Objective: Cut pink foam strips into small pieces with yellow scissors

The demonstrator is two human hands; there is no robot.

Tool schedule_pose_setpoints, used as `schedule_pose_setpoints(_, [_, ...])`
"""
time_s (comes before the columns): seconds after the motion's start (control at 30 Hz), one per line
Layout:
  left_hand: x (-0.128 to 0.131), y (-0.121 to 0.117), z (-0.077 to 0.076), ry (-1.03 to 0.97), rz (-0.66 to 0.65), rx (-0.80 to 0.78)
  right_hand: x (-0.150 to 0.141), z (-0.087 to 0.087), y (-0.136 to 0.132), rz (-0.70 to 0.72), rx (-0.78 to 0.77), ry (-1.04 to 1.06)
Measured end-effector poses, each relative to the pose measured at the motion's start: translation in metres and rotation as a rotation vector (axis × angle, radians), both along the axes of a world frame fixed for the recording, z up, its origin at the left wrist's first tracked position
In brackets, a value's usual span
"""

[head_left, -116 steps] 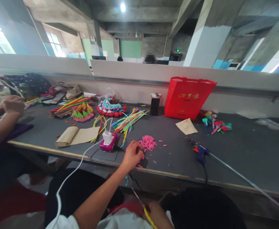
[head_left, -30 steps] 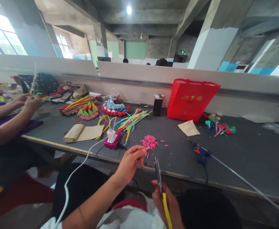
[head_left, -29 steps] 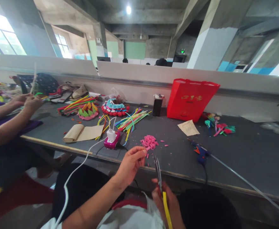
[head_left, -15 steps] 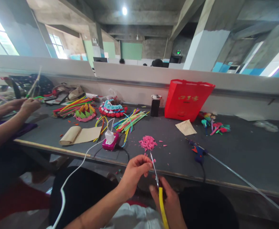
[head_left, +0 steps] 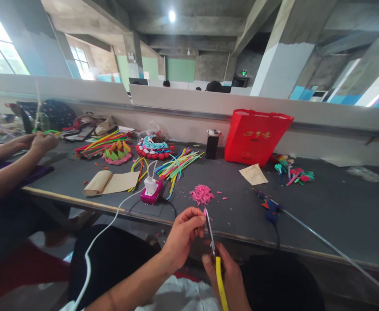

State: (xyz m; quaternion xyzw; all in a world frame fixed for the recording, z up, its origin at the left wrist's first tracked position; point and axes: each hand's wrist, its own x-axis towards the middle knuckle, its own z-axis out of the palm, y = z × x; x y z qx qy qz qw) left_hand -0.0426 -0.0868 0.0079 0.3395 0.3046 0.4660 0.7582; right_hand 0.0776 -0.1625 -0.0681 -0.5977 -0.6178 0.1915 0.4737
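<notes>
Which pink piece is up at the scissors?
The pink piece pinched in the left hand's fingertips, right by the scissors. The others lie on the table: most in the heap, a few loose around it.

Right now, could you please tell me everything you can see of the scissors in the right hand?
The scissors have silver-coloured blades, metal by their look, with a pivot showing above the right hand. That hand grips them and hides most of the handle; a yellow strip, perhaps a handle cover, runs down from there. They are held near the front edge of the table, blades pointing forward and slightly left, tips beside the pink piece in the left hand. I cannot tell whether they touch it.
</notes>
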Motion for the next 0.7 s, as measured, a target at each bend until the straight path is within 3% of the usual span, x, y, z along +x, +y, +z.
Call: schedule_pose_setpoints(0.7, [0.006, -0.007, -0.003, -0.015, 0.055, -0.014, -0.005, -0.017, -0.005, -0.129, 0.117, -0.085])
